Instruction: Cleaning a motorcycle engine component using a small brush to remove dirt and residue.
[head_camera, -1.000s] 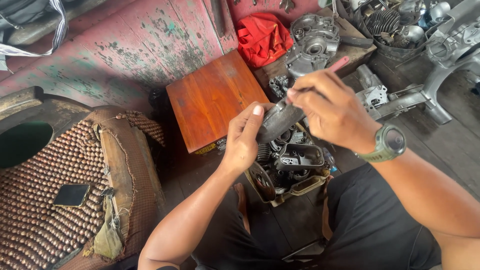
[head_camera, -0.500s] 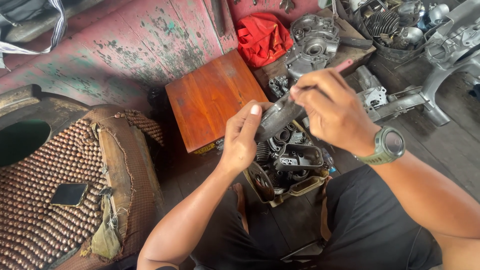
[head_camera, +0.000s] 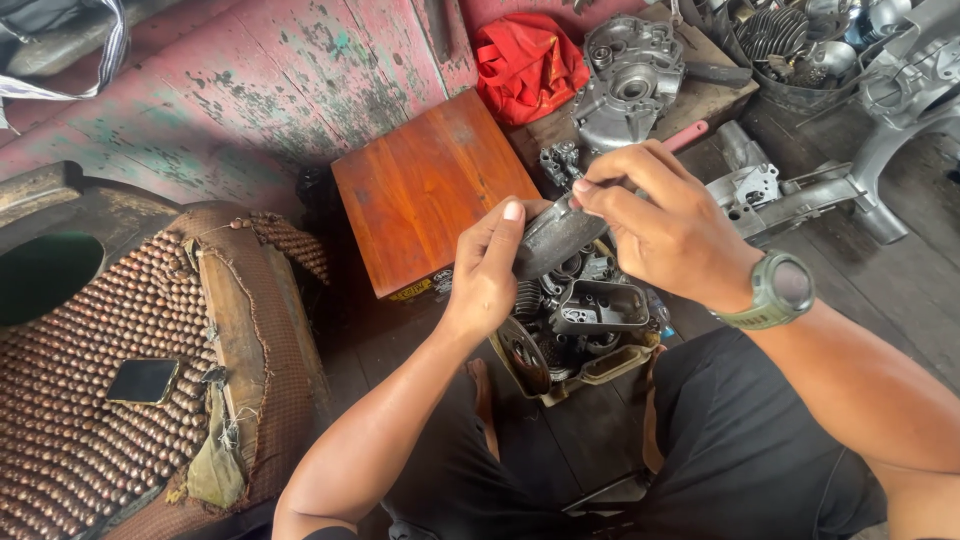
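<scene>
Head view showed the person's left hand (head_camera: 487, 275) clenched around the lower end of a dark grey, rounded metal engine part (head_camera: 553, 240), thumb up along its side. The right hand (head_camera: 655, 225), wearing an olive-green wristwatch (head_camera: 775, 290), pinched the part's upper end with its fingertips (head_camera: 592, 190) in a closed grip. The part was held in the air above an open tan tray (head_camera: 600, 368) on the floor between the person's knees.

Judging by its look, the part was cast metal: stiff, fairly heavy for its bulk, probably greasy and so liable to slip. A two-handed hold at opposite ends, as seen, suited it; the rounded middle offered less purchase.

The tray held a jumble of dark engine pieces, among them a grey rectangular housing (head_camera: 598, 305) and a round disc (head_camera: 522, 352) leaning at its near wall. Beyond it, a wooden crate (head_camera: 715, 95) carried a silver crankcase half (head_camera: 628, 85), and a dark tub (head_camera: 800, 95) at the top edge held a finned cylinder (head_camera: 775, 30) with other bright parts. A reddish-brown wooden box (head_camera: 425, 195) lay just left of the hands, a red cloth (head_camera: 525, 55) behind it, and a black phone (head_camera: 143, 380) rested on a beaded seat cover (head_camera: 80, 400).
</scene>
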